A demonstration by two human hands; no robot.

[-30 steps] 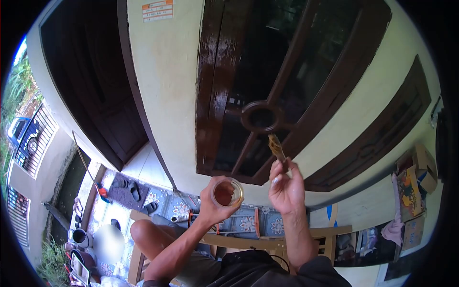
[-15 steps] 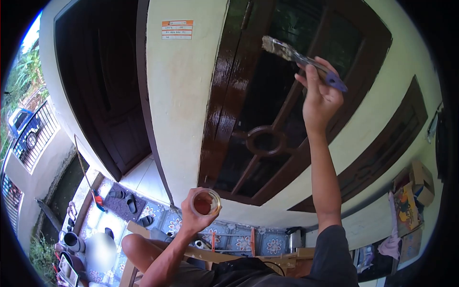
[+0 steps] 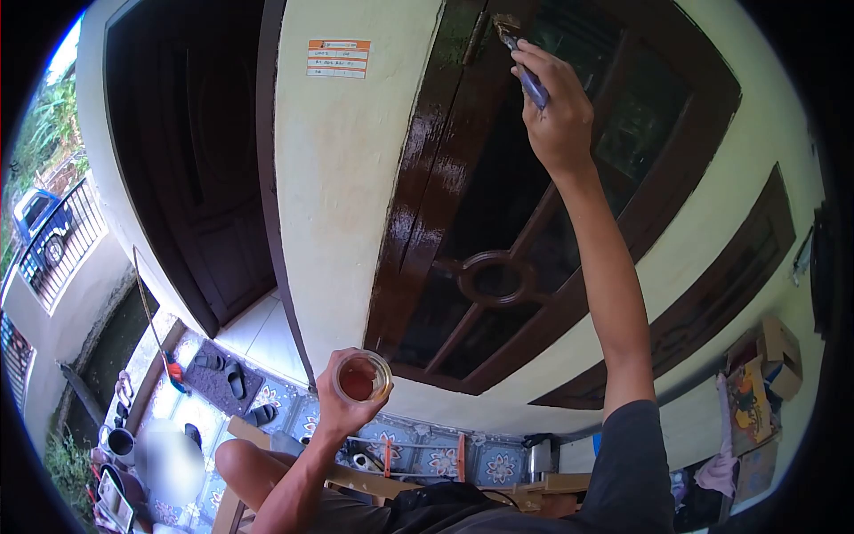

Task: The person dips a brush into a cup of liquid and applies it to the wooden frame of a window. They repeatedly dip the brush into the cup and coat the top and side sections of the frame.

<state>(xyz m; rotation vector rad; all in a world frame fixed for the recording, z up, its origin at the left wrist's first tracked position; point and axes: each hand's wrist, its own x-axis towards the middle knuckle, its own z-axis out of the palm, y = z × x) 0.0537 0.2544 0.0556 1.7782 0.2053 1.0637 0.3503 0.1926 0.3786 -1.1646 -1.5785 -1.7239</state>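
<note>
My right hand [image 3: 559,111] is raised and closed round the purple handle of a paintbrush [image 3: 532,86]. The brush's bristles are against the upper part of the dark brown window frame [image 3: 480,76], near a hinge. Wet-looking gloss shows along the frame's left side. Lower down, my left hand [image 3: 335,400] is wrapped round a clear cup [image 3: 362,377] with reddish-brown liquid in it. The cup is held upright, mouth towards me, in front of the wall below the window.
A dark door [image 3: 191,160] stands left of the pale wall [image 3: 334,178], which bears an orange-and-white label [image 3: 337,59]. Sandals [image 3: 235,378] lie on a mat below. A wooden structure [image 3: 382,483] is beneath me. Cardboard boxes [image 3: 781,356] are at the right.
My right hand has moved up and left, bringing the brush from in front of the glass to the frame. The cup in my left hand has shifted slightly left in view.
</note>
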